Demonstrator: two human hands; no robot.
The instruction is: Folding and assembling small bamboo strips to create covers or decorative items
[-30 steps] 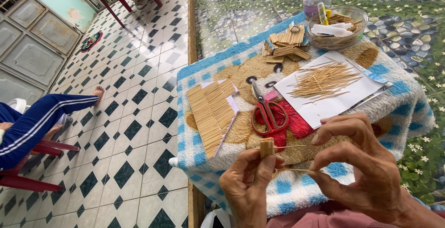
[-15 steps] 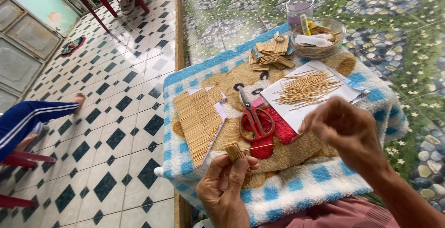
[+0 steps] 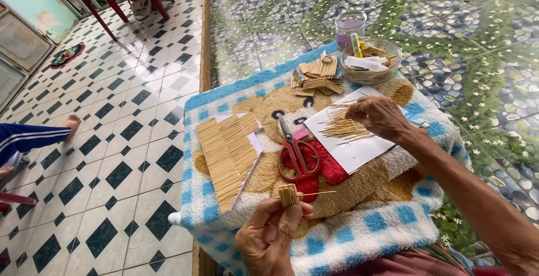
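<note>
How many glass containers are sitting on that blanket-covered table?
2: a glass jar at the far edge, and a glass bowl holding small items just right of it. None other shows, though the arm might hide something.

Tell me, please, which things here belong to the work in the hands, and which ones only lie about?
In use:
- small stick bundle in left hand
- loose thin sticks on white paper, under right hand

Lying about:
- red scissors
- long stick rows
- short piece pile
- glass bowl
- jar

Between my hands — red scissors [image 3: 297, 155] block; bare blanket [image 3: 359, 225] right of left hand [image 3: 272, 236] — passable.
</note>
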